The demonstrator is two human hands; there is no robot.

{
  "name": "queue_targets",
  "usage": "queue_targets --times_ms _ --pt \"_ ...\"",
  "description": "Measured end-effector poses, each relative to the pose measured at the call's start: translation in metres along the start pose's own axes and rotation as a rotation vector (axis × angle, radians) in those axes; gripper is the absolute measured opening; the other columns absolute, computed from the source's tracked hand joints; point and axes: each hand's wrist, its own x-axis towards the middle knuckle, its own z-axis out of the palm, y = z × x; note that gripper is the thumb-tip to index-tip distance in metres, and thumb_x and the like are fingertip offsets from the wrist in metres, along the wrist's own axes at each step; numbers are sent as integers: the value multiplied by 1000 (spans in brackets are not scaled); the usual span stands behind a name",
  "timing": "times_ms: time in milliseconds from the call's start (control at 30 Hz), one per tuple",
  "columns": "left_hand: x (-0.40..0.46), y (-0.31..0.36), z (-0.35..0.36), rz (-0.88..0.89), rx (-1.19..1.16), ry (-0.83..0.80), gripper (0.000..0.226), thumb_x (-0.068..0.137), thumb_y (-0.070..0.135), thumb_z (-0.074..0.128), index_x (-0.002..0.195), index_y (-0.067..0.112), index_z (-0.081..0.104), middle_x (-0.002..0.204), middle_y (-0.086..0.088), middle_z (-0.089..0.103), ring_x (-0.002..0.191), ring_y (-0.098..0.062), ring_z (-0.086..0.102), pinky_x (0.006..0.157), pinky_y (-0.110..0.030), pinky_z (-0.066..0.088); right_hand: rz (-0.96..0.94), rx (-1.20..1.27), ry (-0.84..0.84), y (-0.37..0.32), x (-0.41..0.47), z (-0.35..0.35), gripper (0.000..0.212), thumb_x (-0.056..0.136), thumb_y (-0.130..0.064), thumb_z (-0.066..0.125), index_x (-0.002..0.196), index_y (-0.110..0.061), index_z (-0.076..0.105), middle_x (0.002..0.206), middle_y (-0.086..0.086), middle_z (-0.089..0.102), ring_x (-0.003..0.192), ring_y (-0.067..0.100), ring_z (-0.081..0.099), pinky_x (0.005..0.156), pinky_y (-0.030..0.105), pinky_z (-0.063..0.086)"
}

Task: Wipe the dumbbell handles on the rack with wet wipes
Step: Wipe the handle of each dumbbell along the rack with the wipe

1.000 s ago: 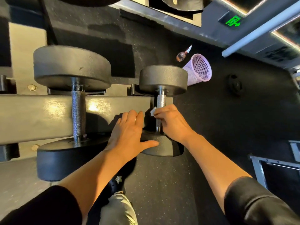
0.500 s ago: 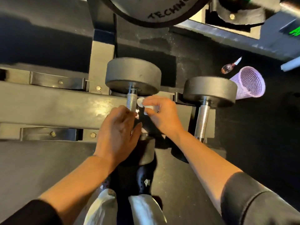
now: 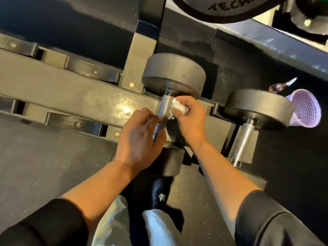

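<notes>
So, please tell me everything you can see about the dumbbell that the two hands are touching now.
The dumbbell lies on the rack, its handle pointing away from the person. It has two dark, matte round weights, which look like rubber, and a silver metal handle with a rough gripping pattern. The far weight is in full view; the near one is mostly hidden under the left hand, which curls around the handle's lower part. The right hand presses a crumpled white wipe against the handle's right side, near the far weight.
</notes>
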Motion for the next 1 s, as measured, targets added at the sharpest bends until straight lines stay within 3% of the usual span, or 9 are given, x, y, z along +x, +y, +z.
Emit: queue_targets --times_ms 100,200,367,467,600,667,800,867,1000 --pt "0 -4 3 -69 -15 -21 44 87 41 40 105 11 65 97 -1 51 85 -14 49 69 -28 46 26 27 -21 1 -4 0 30 74 5 69 91 -19 63 90 -5 64 89 9 61 76 13 48" --pt "1 -3 3 -58 1 -7 37 85 38 43 99 11 65 91 -4 52 82 -19 50 63 -36 46 43 65 -35 5 -15 1 36 70 12 68 81 -22 62 85 -4 65 83 12 63 72 20 50" --pt "2 1 -1 -27 77 -10 36 83 37 43 94 10 65 88 -7 53 79 -24 50 54 -34 43 93 215 -209 0 -32 -6 16 78 17 61 81 2 67 76 6 64 62 -2 60 62 11 47" --pt "1 0 -1 -37 105 -26 41 81 41 41 93 9 64 88 -8 53 80 -24 51 55 -30 39 87 29 -350 2 -42 -12 19 76 12 66 80 -6 69 73 -6 64 63 -6 61 66 10 48" --pt "1 -1 2 -97 120 -18 43 81 43 40 95 11 64 90 -5 51 84 -22 48 60 -27 33 97 -13 -404 0 -44 -16 18 73 7 71 79 -10 70 77 -3 66 71 -5 62 73 12 47" --pt "1 -1 3 -116 117 -6 41 81 42 41 96 12 64 89 -4 50 84 -21 48 61 -27 35 6 -52 -312 -6 -39 -16 15 74 9 68 83 -4 69 78 -3 63 70 -9 58 66 1 39" --pt "2 0 4 -127 100 9 42 82 41 40 100 11 64 88 -4 50 82 -19 48 60 -28 36 -168 -238 67 -12 -15 -7 25 80 1 62 102 -9 67 99 3 66 92 15 60 81 16 42" --pt "1 0 4 -131 90 10 42 82 40 40 100 10 64 88 -4 50 82 -20 48 59 -30 39 -197 -311 123 -12 -5 1 28 83 -4 63 110 -10 67 107 5 66 98 18 61 83 9 37" --pt "2 1 3 -136 86 5 42 81 40 40 97 11 65 88 -4 51 82 -20 49 59 -30 40 -271 -320 82 -10 -1 7 23 81 -3 64 102 -8 71 101 7 68 88 19 64 72 -6 31"
